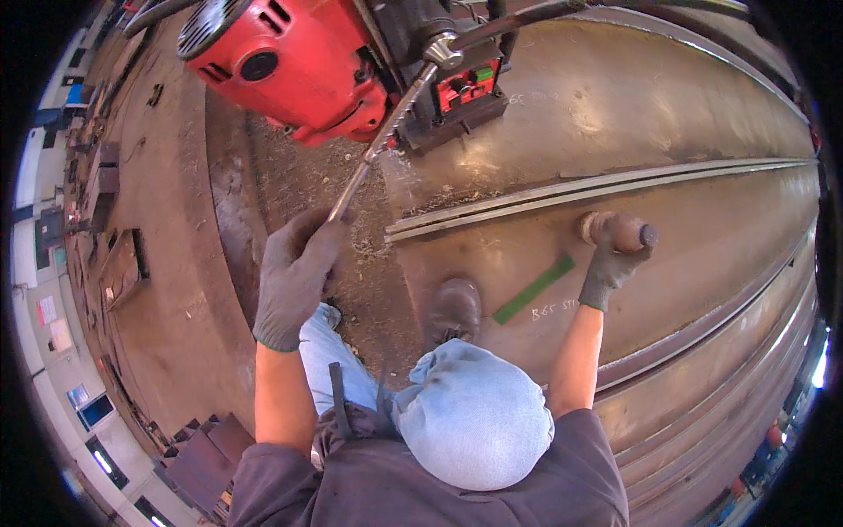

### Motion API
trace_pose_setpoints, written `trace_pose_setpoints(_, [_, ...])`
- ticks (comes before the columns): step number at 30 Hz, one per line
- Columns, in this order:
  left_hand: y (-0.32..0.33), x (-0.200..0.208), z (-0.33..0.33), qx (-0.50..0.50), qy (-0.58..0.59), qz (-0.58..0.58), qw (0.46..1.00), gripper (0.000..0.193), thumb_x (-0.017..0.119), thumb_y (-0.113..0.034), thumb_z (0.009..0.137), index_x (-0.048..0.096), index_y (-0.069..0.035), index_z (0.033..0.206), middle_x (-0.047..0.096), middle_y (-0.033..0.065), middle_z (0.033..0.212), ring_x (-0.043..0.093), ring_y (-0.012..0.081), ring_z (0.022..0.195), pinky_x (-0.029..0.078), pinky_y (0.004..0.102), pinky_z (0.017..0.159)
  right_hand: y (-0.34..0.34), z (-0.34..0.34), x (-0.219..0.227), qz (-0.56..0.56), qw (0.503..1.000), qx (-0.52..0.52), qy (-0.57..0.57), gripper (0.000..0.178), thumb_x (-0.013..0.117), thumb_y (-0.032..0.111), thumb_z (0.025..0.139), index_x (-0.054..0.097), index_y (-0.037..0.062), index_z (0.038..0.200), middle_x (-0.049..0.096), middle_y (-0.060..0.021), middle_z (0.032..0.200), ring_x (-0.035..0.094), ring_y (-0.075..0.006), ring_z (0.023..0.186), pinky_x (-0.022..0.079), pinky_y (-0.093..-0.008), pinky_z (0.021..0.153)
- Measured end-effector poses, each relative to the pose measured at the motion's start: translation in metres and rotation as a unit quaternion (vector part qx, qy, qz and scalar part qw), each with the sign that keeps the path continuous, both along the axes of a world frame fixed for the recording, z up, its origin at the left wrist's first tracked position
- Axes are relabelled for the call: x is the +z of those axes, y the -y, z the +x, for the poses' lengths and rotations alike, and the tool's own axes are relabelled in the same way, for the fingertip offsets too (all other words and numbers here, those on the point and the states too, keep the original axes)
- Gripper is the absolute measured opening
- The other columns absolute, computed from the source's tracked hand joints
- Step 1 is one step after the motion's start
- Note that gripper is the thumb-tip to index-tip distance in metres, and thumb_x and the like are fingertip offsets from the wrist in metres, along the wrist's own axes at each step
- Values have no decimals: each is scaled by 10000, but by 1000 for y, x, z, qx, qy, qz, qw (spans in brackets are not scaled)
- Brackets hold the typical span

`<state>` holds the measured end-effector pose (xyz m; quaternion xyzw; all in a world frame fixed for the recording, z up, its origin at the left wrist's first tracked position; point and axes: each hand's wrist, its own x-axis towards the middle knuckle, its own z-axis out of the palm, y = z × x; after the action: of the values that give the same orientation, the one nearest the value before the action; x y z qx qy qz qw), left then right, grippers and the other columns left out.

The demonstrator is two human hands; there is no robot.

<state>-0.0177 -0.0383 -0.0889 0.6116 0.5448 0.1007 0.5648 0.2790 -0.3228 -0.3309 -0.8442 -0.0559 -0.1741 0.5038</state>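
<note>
I've got my left grey-gloved grip wrapped round the low end of the slim silver metal lever, which slants up-right to the bulky red machine, my farther right grip curled round a stubby brown cylinder.

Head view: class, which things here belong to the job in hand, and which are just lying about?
In use, judging by the hands:
metal lever, held by the gloved left hand
red machine beside the lever
brownish cylinder, gripped by the gloved right hand

Seemingly just lying about:
green strip
dark metal blocks, lower left
</note>
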Motion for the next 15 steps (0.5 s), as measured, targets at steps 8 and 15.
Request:
trace_pose_setpoints(8, [-7,77,7,-173,-100,144,969,459,630,-321,944,647,-10,1281,620,59,755,589,145,697,489,339,633,6,-1,9,11,1000,2,-21,769,850,211,805,404,32,1404,496,-135,1377,519,-254,1266,451,-405,1077])
trace_pose_setpoints(15, [-14,-2,-12,-211,-180,237,931,420,648,-352,912,675,-15,1161,686,240,893,703,351,832,530,411,745,-16,-3,13,29,999,4,-17,751,852,171,794,413,44,1390,515,-135,1356,542,-262,1237,474,-407,1056])
